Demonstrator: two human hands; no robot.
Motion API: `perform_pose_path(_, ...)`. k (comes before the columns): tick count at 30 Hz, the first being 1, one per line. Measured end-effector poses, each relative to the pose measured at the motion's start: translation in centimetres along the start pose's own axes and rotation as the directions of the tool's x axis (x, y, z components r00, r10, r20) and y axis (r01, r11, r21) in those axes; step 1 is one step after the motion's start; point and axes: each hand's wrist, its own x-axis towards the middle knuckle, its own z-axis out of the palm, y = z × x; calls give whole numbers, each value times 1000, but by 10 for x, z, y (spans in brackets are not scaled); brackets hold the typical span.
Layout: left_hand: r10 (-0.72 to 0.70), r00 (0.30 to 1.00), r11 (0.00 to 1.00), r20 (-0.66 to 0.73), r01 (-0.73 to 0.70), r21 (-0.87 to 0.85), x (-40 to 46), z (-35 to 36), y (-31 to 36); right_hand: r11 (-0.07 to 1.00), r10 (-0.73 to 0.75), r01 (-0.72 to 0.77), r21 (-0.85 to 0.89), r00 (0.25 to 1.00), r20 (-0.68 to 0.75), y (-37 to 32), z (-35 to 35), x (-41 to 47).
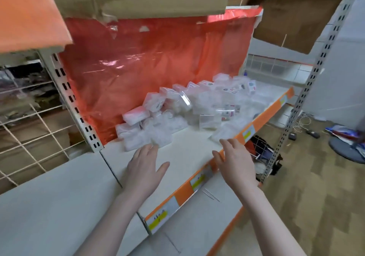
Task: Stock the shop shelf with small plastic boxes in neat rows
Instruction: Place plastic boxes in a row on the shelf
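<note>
shelf (187,147): white board, orange front strip with labels | small plastic boxes (177,109): loose heap lying on it, 12 to 2 o'clock, against the red back sheet (148,58)

Two hands (145,166), one heap of small plastic boxes (177,109), too jumbled to count.

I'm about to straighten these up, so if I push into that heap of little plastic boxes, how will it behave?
The heap of boxes looks loosely piled, many tilted, so it would probably tumble and scatter rather than slide together. The boxes look small, clear and probably light, and likely slippery on the smooth shelf. Both the left hand and right hand are open.
</note>
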Motion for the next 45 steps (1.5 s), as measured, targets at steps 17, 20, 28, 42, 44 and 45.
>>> perform_pose_path(17, -413, 904, 908, -112, 418, 34, 93, 52, 57, 863, -450, 444, 241, 892, -33, 86, 56, 154)
perform_pose_path(20, -429, 898, 899, -97, 435, 48, 97, 54, 54, 845, -480, 473, 249, 876, -36, 82, 62, 161)
perform_pose_path(28, -463, 886, 884, -22, 464, 56, 98, 67, 47, 796, -553, 548, 256, 831, -58, 75, 78, 177)
perform_pose_path(42, -382, 922, 917, -66, 387, 97, 66, 78, 58, 731, -593, 614, 298, 788, -169, 72, 81, 162)
perform_pose_path(44, -371, 926, 920, -68, 376, 109, 60, 77, 61, 725, -590, 613, 315, 788, -176, 73, 80, 161)
perform_pose_path(45, -371, 926, 920, -67, 376, 107, 59, 76, 61, 723, -584, 608, 327, 792, -178, 73, 79, 161)
